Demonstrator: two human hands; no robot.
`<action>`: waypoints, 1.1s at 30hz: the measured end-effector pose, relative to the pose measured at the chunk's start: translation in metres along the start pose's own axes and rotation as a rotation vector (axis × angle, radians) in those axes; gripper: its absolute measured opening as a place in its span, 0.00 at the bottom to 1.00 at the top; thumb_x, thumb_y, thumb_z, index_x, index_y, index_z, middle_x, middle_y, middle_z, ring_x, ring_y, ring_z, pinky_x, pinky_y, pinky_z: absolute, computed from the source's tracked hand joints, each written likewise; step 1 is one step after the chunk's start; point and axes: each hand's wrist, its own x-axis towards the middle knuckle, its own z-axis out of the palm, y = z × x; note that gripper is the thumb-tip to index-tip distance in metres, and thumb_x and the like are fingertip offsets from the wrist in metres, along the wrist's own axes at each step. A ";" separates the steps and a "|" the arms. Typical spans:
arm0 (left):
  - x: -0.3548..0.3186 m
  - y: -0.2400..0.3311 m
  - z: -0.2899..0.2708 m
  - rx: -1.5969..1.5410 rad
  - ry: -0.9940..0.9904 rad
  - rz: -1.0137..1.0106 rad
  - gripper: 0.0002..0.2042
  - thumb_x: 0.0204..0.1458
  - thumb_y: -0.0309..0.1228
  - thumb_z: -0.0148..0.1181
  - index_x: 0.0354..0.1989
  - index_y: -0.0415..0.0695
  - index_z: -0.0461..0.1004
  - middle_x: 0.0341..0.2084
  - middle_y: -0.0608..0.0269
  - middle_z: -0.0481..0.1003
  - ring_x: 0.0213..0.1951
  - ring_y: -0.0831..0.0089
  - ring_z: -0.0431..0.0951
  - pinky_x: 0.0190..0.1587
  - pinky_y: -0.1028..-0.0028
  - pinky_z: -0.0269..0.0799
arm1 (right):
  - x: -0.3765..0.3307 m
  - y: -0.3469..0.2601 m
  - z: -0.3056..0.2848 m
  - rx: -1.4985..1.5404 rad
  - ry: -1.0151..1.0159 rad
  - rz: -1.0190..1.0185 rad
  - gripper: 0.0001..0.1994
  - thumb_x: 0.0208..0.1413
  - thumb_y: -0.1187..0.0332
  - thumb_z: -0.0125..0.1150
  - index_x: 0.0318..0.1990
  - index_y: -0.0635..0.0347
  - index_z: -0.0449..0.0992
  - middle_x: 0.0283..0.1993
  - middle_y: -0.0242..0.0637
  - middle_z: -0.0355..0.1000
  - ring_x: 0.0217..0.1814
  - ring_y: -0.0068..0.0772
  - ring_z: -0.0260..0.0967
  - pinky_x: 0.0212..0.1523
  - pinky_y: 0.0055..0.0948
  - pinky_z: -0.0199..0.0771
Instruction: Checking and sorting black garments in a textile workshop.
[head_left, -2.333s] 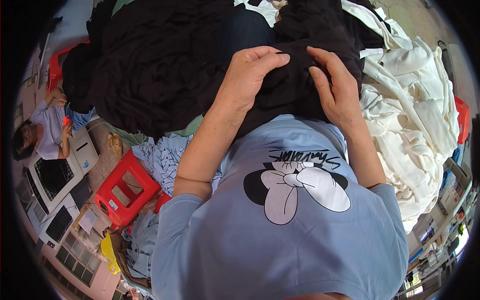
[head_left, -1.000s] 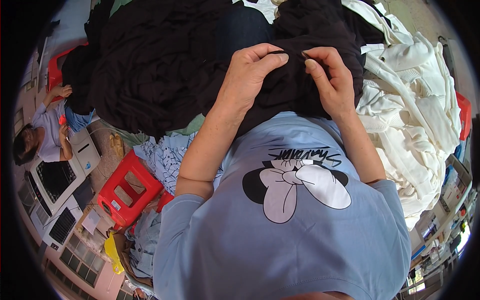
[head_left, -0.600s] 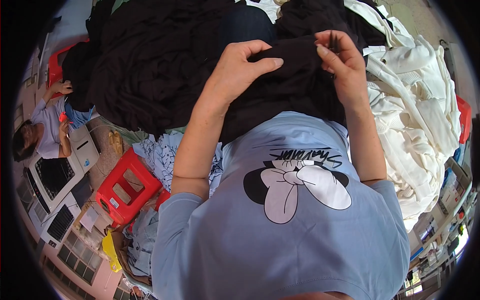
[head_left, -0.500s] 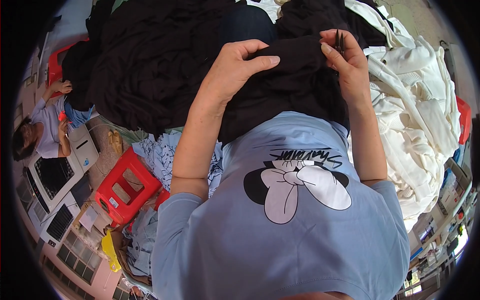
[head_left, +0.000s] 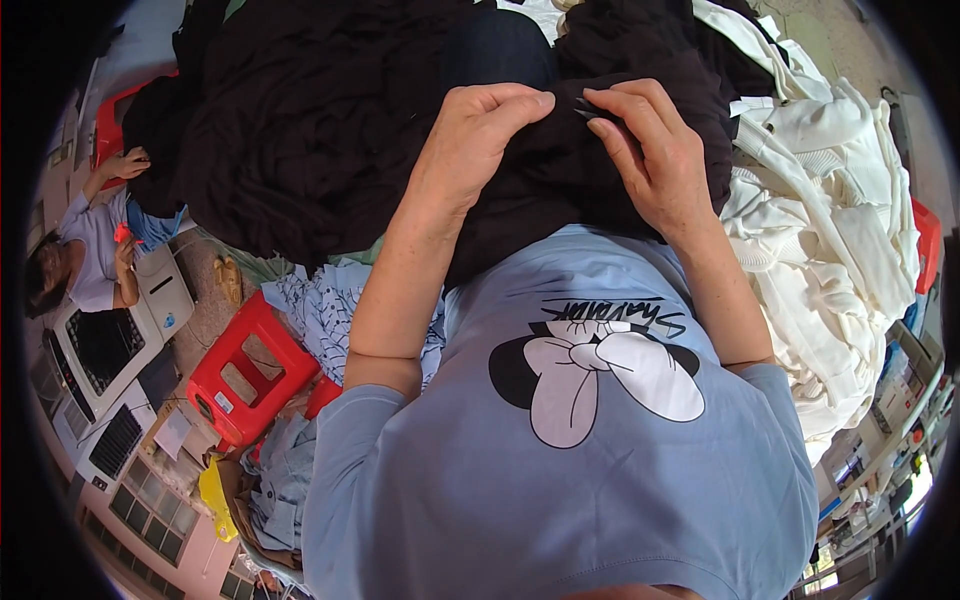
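Observation:
Dark cloth (head_left: 565, 175) lies across my lap under both hands. My left hand (head_left: 465, 145) is closed in a pinch on it, thumb and forefinger pressed together. Facing it, my right hand (head_left: 655, 145) is closed around small dark thread snips (head_left: 584, 106); their tips point left toward the pinched fingers, a short gap away. Most of the snips' body is hidden by the right fingers. Whether a thread runs between the hands is too fine to make out.
A big heap of black garments (head_left: 290, 130) spreads to the left, and white knitwear (head_left: 810, 260) piles up at the right. Beside my left arm are patterned blue cloth (head_left: 345, 310) and a red stool (head_left: 250, 370). Another person (head_left: 90, 250) sits at far left, holding something red.
My right hand has moved left and turned, so the snips now point at my left hand rather than upward. The left thumb and forefinger, apart before, have come together.

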 end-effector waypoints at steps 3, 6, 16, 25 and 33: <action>-0.001 0.001 0.000 0.015 -0.002 -0.009 0.12 0.52 0.31 0.59 0.34 0.31 0.79 0.26 0.69 0.76 0.30 0.84 0.71 0.36 0.82 0.66 | 0.000 0.001 0.000 -0.005 -0.018 -0.042 0.08 0.53 0.71 0.62 0.41 0.59 0.76 0.38 0.34 0.70 0.29 0.34 0.71 0.29 0.27 0.70; -0.001 0.002 0.001 -0.008 -0.005 0.007 0.12 0.52 0.30 0.58 0.34 0.31 0.79 0.27 0.66 0.78 0.32 0.83 0.73 0.38 0.82 0.67 | 0.000 0.000 0.002 0.046 -0.037 -0.031 0.07 0.53 0.71 0.62 0.40 0.59 0.76 0.36 0.34 0.70 0.29 0.34 0.71 0.28 0.27 0.70; -0.001 0.001 0.003 -0.036 -0.006 0.012 0.11 0.52 0.29 0.58 0.33 0.30 0.79 0.27 0.65 0.78 0.32 0.83 0.74 0.38 0.82 0.68 | 0.000 0.000 0.005 0.123 -0.031 0.011 0.07 0.53 0.71 0.63 0.39 0.59 0.77 0.36 0.34 0.70 0.27 0.32 0.70 0.28 0.25 0.69; 0.000 -0.001 0.002 -0.017 -0.023 0.016 0.11 0.52 0.30 0.58 0.31 0.31 0.79 0.25 0.68 0.77 0.30 0.84 0.72 0.35 0.83 0.65 | 0.001 0.001 0.004 0.170 -0.048 0.017 0.07 0.53 0.72 0.62 0.39 0.60 0.77 0.36 0.35 0.71 0.28 0.34 0.70 0.29 0.26 0.70; 0.001 -0.003 0.001 -0.001 -0.045 -0.018 0.11 0.52 0.29 0.57 0.33 0.32 0.79 0.27 0.66 0.78 0.33 0.82 0.73 0.40 0.81 0.66 | 0.002 0.003 0.008 0.222 -0.042 0.028 0.06 0.52 0.73 0.62 0.39 0.61 0.76 0.36 0.35 0.70 0.29 0.34 0.70 0.29 0.26 0.70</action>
